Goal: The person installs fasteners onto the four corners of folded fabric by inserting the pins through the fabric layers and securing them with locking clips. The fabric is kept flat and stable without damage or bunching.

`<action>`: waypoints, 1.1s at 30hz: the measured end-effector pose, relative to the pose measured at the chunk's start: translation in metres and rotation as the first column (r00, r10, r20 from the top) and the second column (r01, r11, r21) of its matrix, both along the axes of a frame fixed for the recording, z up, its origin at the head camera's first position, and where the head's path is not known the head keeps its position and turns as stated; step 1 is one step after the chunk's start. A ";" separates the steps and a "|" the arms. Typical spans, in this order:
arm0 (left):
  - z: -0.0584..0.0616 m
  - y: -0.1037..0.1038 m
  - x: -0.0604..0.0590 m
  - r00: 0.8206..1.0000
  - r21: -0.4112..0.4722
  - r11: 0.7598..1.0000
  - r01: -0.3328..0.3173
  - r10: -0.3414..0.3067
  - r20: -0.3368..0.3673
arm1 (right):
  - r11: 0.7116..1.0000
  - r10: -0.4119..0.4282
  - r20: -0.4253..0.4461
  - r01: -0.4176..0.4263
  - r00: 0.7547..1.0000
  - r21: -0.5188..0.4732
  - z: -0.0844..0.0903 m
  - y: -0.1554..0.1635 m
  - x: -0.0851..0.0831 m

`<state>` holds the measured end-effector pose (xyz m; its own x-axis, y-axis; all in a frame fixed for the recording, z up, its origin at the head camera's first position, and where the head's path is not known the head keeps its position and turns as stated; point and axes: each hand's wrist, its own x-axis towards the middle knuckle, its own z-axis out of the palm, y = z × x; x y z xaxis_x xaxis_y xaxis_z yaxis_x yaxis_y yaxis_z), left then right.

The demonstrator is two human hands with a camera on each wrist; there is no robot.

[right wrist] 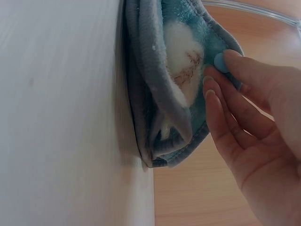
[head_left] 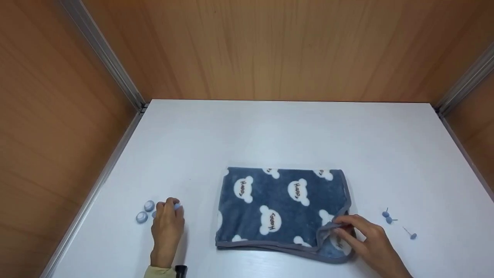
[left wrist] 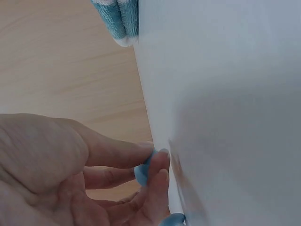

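A folded blue fleece blanket [head_left: 270, 200] with white bear heads lies on the white table. My right hand [head_left: 372, 241] pinches its near right corner, which is lifted and folded back. In the right wrist view a small blue round head [right wrist: 220, 62], like those of the loose pins, sits between thumb and fingers against the fleece; any shaft is hidden. To the left of the blanket, my left hand [head_left: 168, 229] pinches a small blue round cap [left wrist: 141, 174] at the table surface. Beside its fingers lies another blue cap [left wrist: 173, 219].
Two blue round caps [head_left: 142, 217] lie left of my left hand. Several blue-headed pins [head_left: 388, 220] with thin metal shafts lie on the table at the right. Wooden panels [head_left: 270, 50] enclose the table at the back and sides.
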<state>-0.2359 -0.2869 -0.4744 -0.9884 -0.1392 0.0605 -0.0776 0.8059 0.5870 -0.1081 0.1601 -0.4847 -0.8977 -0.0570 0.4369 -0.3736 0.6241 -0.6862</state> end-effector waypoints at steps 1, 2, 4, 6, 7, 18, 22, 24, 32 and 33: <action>0.000 0.001 0.000 1.000 0.001 1.000 -0.001 0.001 -0.004 | 1.000 0.002 0.001 -0.002 1.000 -0.002 0.000 0.000 0.000; 0.000 0.002 0.001 1.000 0.004 1.000 -0.002 0.002 -0.010 | 1.000 0.003 0.002 -0.003 1.000 -0.002 0.000 0.000 0.000; 0.001 0.005 0.001 1.000 0.018 1.000 -0.004 0.005 -0.031 | 1.000 0.003 0.005 -0.003 1.000 0.001 0.000 0.000 0.000; 0.001 0.008 0.002 0.998 0.033 0.999 0.005 -0.002 -0.068 | 1.000 0.000 0.008 0.000 1.000 0.007 0.000 0.000 0.000; 0.001 0.009 0.001 0.996 0.039 0.999 0.012 -0.008 -0.088 | 1.000 -0.001 0.010 0.001 1.000 0.011 0.000 0.000 0.000; 0.004 0.026 0.004 0.983 0.120 0.992 0.026 -0.004 -0.182 | 1.000 -0.018 0.051 0.018 0.999 0.013 0.002 -0.001 0.001; 0.005 0.033 0.005 0.981 0.129 0.991 0.036 -0.011 -0.191 | 1.000 -0.008 0.031 0.008 0.999 0.013 0.002 0.000 0.001; 0.004 0.036 0.005 0.976 0.134 0.989 0.053 -0.023 -0.217 | 1.000 -0.008 0.026 0.007 1.000 0.014 0.002 0.000 0.001; 0.003 0.050 0.006 0.966 0.171 0.982 0.086 -0.041 -0.255 | 1.000 -0.006 0.033 0.006 0.999 0.003 0.001 0.000 0.002; 0.003 0.052 0.006 0.965 0.172 0.981 0.089 -0.042 -0.259 | 1.000 -0.005 0.031 0.005 1.000 0.000 0.001 0.000 0.002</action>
<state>-0.2298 -0.2351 -0.4714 -0.9513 -0.1064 0.2892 0.1414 0.6832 0.7164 -0.1065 0.1603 -0.4834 -0.9110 -0.0528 0.4090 -0.3493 0.6260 -0.6972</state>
